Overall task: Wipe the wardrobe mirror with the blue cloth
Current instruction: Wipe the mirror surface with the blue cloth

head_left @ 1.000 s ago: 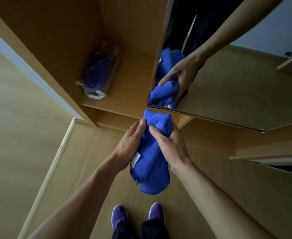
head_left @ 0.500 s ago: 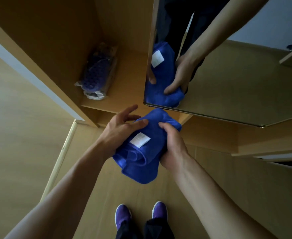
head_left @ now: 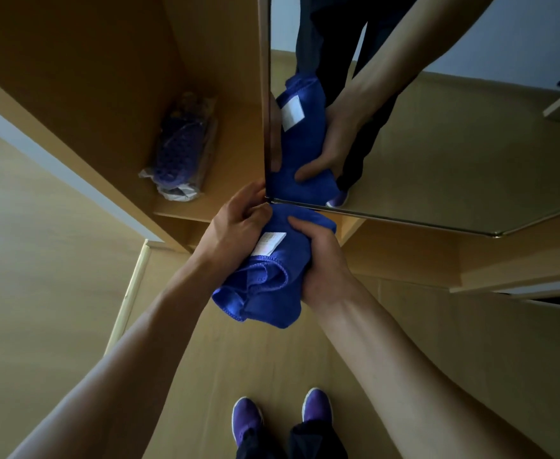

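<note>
While both hands close on it, the blue cloth (head_left: 272,276) sits bunched just below the bottom left corner of the wardrobe mirror (head_left: 454,154). Left hand (head_left: 239,226): fingers curled over the cloth's upper left side, knuckles up against the mirror's corner; whether they touch the glass cannot be told. Right hand (head_left: 321,260): wrapped round the cloth's right side, thumb pressed across the top fold. White label (head_left: 268,243) on the cloth faces up, lying between the two hands. Loose hemmed folds hang out below the grip, away from the mirror.

Mirror surface shows the reflection of the cloth with its label, one gripping hand, a forearm and dark trousers. Cloth's top edge lies close under the mirror's lower frame; contact not clear.

Left of the mirror, the open wardrobe compartment: a shelf (head_left: 225,180) carrying a clear plastic bag (head_left: 182,150) with something purple inside, lying well back from the mirror's edge. Contents too dim to identify.

Below the mirror, light wood floor (head_left: 206,376). Two purple shoes (head_left: 247,419) at the bottom of view, toes pointed toward the mirror, dark trouser cuffs above them. Both forearms bare, reaching up toward the mirror corner
</note>
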Demonstrator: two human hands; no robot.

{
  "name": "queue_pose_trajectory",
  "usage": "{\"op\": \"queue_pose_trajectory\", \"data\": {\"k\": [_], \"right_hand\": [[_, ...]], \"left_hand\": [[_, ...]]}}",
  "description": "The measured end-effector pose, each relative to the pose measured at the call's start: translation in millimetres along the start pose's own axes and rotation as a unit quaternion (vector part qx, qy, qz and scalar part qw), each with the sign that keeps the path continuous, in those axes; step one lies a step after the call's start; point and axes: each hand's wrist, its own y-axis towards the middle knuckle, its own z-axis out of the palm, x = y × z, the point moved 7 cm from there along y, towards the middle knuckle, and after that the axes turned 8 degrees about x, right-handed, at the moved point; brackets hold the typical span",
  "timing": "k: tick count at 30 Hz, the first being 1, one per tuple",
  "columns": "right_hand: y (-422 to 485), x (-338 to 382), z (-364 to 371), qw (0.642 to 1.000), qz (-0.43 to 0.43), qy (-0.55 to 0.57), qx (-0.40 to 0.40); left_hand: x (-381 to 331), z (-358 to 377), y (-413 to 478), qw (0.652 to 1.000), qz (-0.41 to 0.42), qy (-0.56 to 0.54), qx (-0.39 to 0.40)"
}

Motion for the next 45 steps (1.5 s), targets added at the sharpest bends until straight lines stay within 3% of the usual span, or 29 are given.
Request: {"op": "queue_pose_trajectory", "data": {"k": [12, 18, 27, 33, 37, 45], "right_hand": [[-35.2, 35.9, -52.6, 0.995, -0.017, 0.011, -0.101], [-50.0, 46.4, -71.8, 0.985, -0.034, 0.021, -0.165], [-16.2, 21.1, -31.3, 0.983, 0.011, -0.006, -0.181], [-14.1, 21.8, -30.1, 0.979, 0.012, -0.025, -0.203], [-25.8, 34.9, -48.0, 0.982, -0.009, -0.012, -0.190], [-67.7, 77.4, -113.1, 0.957, -0.087, -0.022, -0.275]], "left_hand": [[1.7, 29.8, -3.3, 0.995, -0.025, -0.094, -0.028], [1.9, 33.6, -4.2, 0.996, -0.032, -0.081, -0.019], [1.0, 25.8, -4.8, 0.997, -0.039, -0.049, -0.052], [3.9, 26.4, -3.9, 0.999, -0.025, -0.043, -0.017], [6.3, 32.8, -6.6, 0.997, -0.042, -0.057, -0.025], [2.4, 44.3, -10.2, 0.996, -0.007, -0.057, -0.065]]}}
